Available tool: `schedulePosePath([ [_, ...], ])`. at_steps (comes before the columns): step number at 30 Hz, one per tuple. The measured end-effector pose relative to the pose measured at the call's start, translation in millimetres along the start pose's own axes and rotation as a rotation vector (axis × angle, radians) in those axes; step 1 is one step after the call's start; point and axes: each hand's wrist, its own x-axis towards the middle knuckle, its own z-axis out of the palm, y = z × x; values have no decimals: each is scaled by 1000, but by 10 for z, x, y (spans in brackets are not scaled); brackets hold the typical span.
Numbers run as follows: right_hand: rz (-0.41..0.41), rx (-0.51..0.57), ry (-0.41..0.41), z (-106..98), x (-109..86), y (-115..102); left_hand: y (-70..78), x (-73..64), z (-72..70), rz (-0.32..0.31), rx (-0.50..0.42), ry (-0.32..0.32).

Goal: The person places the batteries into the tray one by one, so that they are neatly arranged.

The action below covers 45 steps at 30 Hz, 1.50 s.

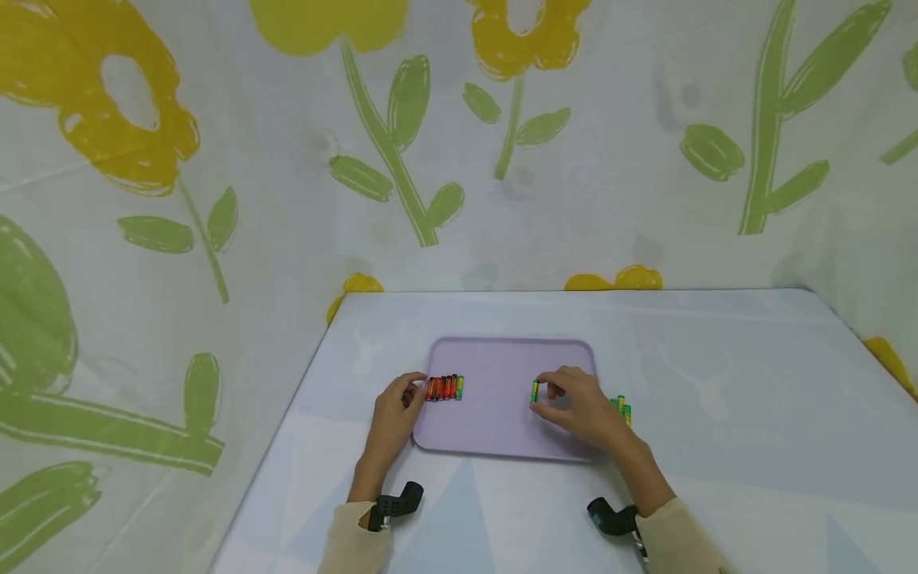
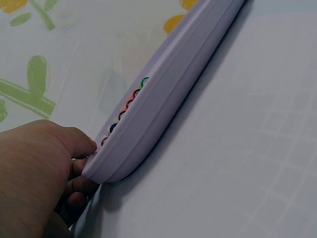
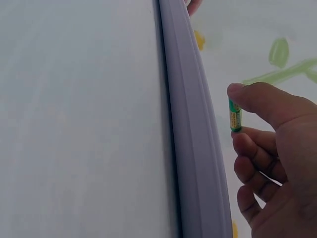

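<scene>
A lilac tray (image 1: 495, 426) lies on the table. At its left rim, my left hand (image 1: 394, 414) grips the edge, thumb on top and fingers curled at the outer side in the left wrist view. Just inside that rim stands a row of red-and-black batteries (image 1: 441, 388), with one green battery (image 1: 460, 388) at its right end. Between thumb and fingertips, my right hand (image 1: 582, 408) pinches another small green battery (image 3: 235, 116) above the tray's right part. Several more green batteries (image 1: 627, 413) lie beyond the tray's right side, partly hidden by that hand.
The pale table (image 1: 731, 375) extends around the tray, its back edge against a flower-patterned curtain (image 1: 588, 207). More of this curtain hangs at the left. A black wrist camera (image 1: 398, 502) sits on the left wrist and another (image 1: 612, 516) on the right.
</scene>
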Motion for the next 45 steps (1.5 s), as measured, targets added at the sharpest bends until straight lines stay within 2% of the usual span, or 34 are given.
schedulePosePath([
  [13, 5, 54, -61, 244, 180, -96, 52, -3, -21, 12, -2, 2],
  [20, -5, 62, -69, 355, 292, -130, 65, 33, 0, 7, 15, -3],
  [28, -29, 93, -84, 560, 418, -113, 61, 21, -8, 35, 18, 9],
  [39, -55, 65, -89, 716, 558, -202, 54, 15, -9, 10, 14, 7],
  [45, -63, 40, -79, 775, 607, -225, 54, 10, -3, 19, 17, 11],
])
